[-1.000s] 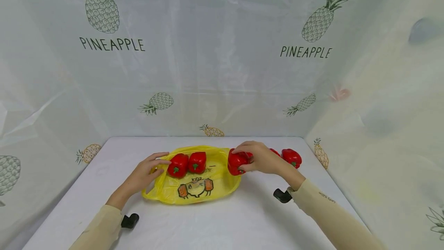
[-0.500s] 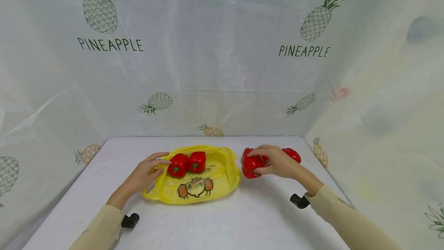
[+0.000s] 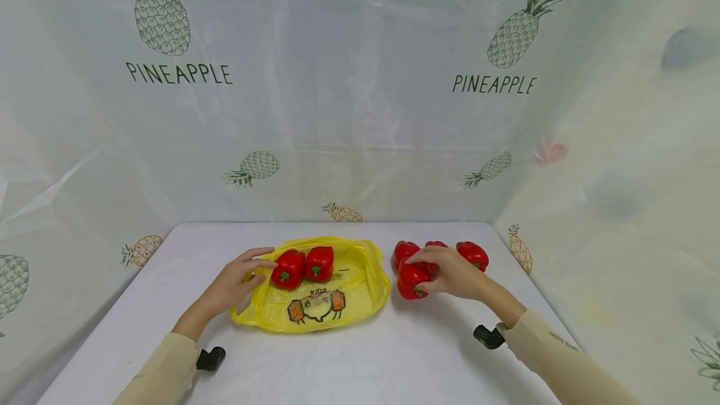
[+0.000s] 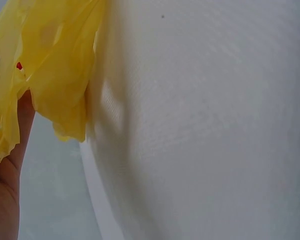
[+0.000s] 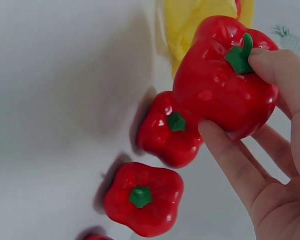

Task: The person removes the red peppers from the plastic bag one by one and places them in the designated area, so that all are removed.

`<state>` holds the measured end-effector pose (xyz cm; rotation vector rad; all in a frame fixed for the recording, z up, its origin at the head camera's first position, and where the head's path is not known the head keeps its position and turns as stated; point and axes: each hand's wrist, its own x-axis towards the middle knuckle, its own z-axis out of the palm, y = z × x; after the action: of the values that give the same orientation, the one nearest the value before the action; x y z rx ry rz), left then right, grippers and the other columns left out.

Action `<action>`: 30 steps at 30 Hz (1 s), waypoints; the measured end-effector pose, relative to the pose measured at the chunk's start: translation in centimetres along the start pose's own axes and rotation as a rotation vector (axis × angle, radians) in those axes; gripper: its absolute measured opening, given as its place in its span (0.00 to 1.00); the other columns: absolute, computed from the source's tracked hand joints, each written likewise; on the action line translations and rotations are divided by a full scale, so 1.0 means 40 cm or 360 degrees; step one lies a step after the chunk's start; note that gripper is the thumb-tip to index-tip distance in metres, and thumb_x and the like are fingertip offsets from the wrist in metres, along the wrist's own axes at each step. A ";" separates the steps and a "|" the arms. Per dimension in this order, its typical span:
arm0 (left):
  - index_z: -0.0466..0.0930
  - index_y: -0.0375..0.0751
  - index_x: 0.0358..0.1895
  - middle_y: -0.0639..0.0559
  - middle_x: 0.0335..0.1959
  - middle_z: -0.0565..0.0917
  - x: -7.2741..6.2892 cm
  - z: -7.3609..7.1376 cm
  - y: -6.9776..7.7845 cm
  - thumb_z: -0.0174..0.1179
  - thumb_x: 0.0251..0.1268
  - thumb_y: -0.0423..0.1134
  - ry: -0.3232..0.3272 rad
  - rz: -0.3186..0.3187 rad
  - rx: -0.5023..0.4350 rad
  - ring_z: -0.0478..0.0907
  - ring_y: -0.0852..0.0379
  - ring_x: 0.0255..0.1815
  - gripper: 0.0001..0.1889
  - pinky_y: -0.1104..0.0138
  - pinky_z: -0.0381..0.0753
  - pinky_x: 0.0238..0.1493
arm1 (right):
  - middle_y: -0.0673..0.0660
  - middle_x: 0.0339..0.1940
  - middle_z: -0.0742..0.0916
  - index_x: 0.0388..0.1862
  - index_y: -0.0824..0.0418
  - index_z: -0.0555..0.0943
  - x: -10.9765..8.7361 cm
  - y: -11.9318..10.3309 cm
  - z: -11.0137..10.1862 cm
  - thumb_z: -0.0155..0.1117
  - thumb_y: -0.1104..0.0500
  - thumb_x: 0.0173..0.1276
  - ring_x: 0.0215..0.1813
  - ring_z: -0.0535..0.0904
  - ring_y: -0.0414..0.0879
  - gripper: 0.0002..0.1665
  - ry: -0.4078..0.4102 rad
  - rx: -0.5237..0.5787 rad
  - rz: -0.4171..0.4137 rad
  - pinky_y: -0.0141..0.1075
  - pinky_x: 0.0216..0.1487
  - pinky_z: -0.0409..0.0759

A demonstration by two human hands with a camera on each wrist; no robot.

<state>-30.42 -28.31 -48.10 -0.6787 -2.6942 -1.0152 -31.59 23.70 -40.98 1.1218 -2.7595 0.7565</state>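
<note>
In the head view my right hand (image 3: pixel 450 270) grips a red bell pepper (image 3: pixel 410 281) just right of the yellow plastic bag (image 3: pixel 360 295). The right wrist view shows the thumb at the green stem of this bell pepper (image 5: pixel 225 85) and fingers beneath it. My left hand (image 3: pixel 230 283) holds the left rim of the bag, thumb and fingers on either side of it. Two more red bell peppers, one at the left (image 3: pixel 289 269) and one beside it (image 3: pixel 319 264), lie inside the bag. From the left wrist, yellow film (image 4: pixel 60 65) hides most of that hand.
Several other red bell peppers stand right of the bag, one behind the held one (image 3: pixel 405 250) and one farthest right (image 3: pixel 472 255). The white table (image 3: pixel 349 367) ends at a pineapple-printed curtain (image 3: pixel 360 111).
My right hand and its bell pepper have moved right from the bag's right rim, then slightly toward me, uncovering peppers behind. The left hand and bag have stayed in place.
</note>
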 end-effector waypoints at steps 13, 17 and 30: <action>0.86 0.48 0.63 0.46 0.79 0.71 -0.001 -0.006 0.003 0.64 0.76 0.29 -0.0002 -0.0004 0.0001 0.69 0.35 0.77 0.18 0.41 0.80 0.68 | 0.46 0.58 0.89 0.62 0.47 0.87 -0.004 0.029 0.036 0.86 0.56 0.59 0.62 0.83 0.49 0.31 -0.0038 0.0008 0.0011 0.38 0.51 0.91; 0.86 0.48 0.63 0.47 0.79 0.71 -0.001 -0.005 0.001 0.64 0.76 0.29 0.0000 0.0004 0.0002 0.70 0.35 0.76 0.18 0.42 0.80 0.67 | 0.47 0.58 0.89 0.62 0.49 0.87 -0.007 0.036 0.045 0.87 0.56 0.58 0.62 0.83 0.49 0.32 -0.0051 0.0006 0.0023 0.39 0.50 0.91; 0.86 0.47 0.63 0.46 0.78 0.71 -0.002 -0.007 0.005 0.64 0.76 0.29 0.0006 0.0006 -0.0004 0.68 0.35 0.78 0.17 0.41 0.79 0.68 | 0.48 0.59 0.88 0.62 0.48 0.86 -0.024 0.037 0.053 0.86 0.58 0.60 0.62 0.82 0.51 0.31 -0.0135 0.0062 0.0067 0.33 0.47 0.90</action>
<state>-30.25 -28.39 -47.81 -0.6811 -2.6877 -1.0180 -31.65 24.23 -43.70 1.1315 -2.8589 0.7887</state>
